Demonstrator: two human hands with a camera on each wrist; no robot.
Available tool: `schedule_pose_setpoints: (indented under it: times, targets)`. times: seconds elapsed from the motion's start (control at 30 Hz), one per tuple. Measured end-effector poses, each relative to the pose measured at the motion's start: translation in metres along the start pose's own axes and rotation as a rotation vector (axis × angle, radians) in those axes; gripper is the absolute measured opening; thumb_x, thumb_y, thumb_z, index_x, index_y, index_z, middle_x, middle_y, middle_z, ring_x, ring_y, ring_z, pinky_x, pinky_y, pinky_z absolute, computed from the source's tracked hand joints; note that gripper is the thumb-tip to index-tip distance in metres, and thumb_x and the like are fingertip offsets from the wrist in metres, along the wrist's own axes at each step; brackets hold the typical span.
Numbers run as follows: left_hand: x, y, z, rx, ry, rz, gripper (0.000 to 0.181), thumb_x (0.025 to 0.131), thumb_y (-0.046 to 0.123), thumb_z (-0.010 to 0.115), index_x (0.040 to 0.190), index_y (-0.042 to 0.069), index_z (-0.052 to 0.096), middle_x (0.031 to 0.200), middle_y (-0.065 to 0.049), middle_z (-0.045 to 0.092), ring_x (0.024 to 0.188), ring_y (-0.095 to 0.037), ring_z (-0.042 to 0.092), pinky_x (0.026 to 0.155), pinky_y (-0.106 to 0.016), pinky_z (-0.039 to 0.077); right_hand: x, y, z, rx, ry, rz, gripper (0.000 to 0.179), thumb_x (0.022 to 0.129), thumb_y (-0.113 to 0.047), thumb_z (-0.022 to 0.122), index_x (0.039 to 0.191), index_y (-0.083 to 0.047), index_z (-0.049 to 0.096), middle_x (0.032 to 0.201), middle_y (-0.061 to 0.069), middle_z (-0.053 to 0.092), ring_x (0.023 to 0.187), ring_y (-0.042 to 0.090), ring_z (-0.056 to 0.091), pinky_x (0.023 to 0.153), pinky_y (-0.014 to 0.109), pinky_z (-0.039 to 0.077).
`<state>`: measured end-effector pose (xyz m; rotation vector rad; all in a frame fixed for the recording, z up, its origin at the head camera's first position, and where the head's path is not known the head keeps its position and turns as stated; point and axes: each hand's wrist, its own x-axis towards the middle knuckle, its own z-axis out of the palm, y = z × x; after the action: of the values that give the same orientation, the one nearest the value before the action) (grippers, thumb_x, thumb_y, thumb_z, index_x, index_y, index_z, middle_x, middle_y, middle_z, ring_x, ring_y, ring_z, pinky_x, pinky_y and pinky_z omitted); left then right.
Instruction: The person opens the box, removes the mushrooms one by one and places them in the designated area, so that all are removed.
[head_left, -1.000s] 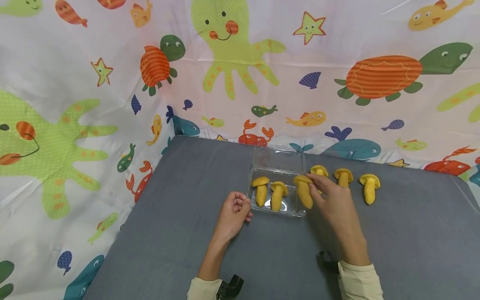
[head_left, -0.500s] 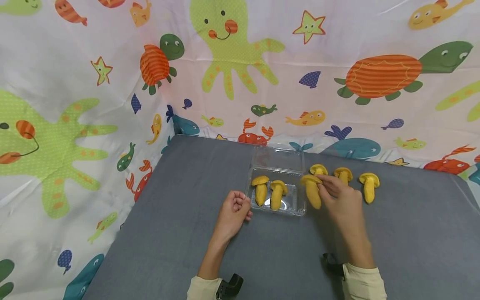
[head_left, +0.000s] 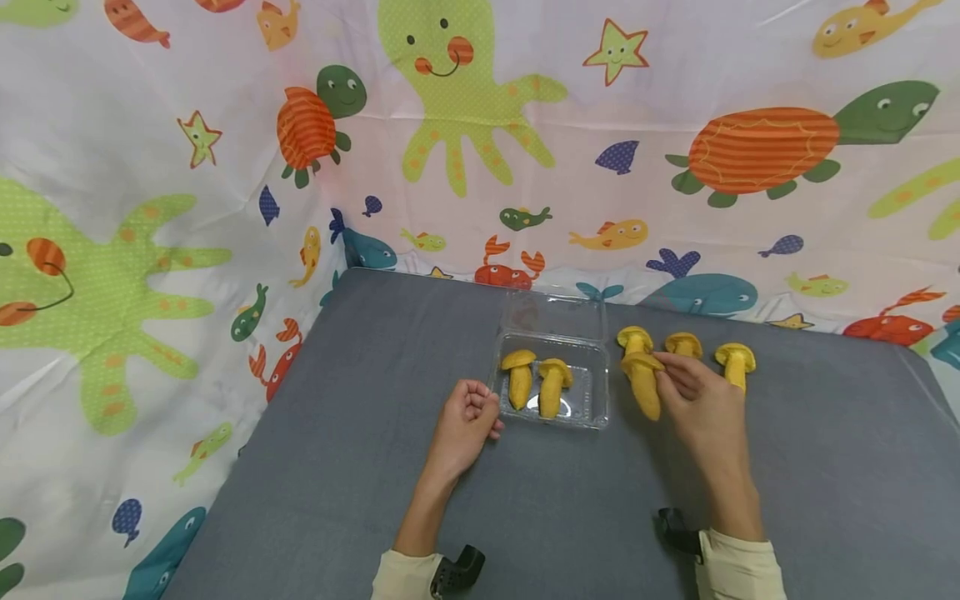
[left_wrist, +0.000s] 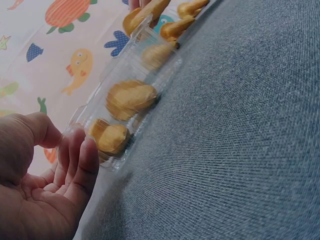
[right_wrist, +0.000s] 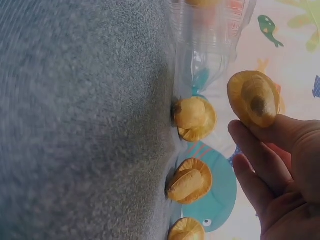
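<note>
Yellow and smooth, one raised mushroom [head_left: 643, 390] is pinched in the right hand [head_left: 703, 408], just right of the clear container [head_left: 592, 393]. Fingers curled, the left hand [head_left: 467, 425] grips that container's left edge; two mushrooms [head_left: 555, 390] lie inside, three more mushrooms [head_left: 735, 363] on the grey counter [head_left: 555, 508].

Head cam: we look fwd & down, farthest back, over the grey fabric-topped table [head_left: 322, 467]. L wrist cam: v. close, tilted, we face the clear plastic hinged box [left_wrist: 165, 62]. R wrist cam: close, tilted, shares w/ L the box + held yellow mushroom-shaped piece [right_wrist: 254, 97].
</note>
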<state>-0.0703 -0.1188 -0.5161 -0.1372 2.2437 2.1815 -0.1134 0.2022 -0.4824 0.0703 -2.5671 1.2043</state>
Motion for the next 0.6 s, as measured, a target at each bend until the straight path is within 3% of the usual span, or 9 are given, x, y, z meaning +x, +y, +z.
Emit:
schedule_pose_setpoints:
  times: [0.47, 0.6]
  targets:
    - [0.0, -0.003, -0.001, 0.026, 0.0, -0.002, 0.016, 0.105, 0.009, 0.065, 0.113, 0.0, 0.054, 0.087, -0.012, 0.064, 0.073, -0.022, 0.069, 0.063, -0.032, 0.065, -0.015, 0.005, -0.003, -0.061, -0.072, 0.115, 0.026, 0.101, -0.012, 0.073, 0.125, -0.004, 0.074, 0.117, 0.021, 0.076, 0.105, 0.036, 0.076, 0.069, -0.001, 0.049]
    - [0.0, -0.004, -0.001, 0.019, -0.001, 0.002, 0.016, 0.104, 0.008, 0.065, 0.113, -0.001, 0.054, 0.088, -0.012, 0.063, 0.072, -0.021, 0.069, 0.063, -0.033, 0.065, -0.018, 0.008, -0.002, -0.089, -0.08, 0.132, 0.026, 0.101, -0.013, 0.073, 0.125, -0.005, 0.075, 0.115, 0.02, 0.077, 0.102, 0.035, 0.077, 0.07, 0.014, 0.061]
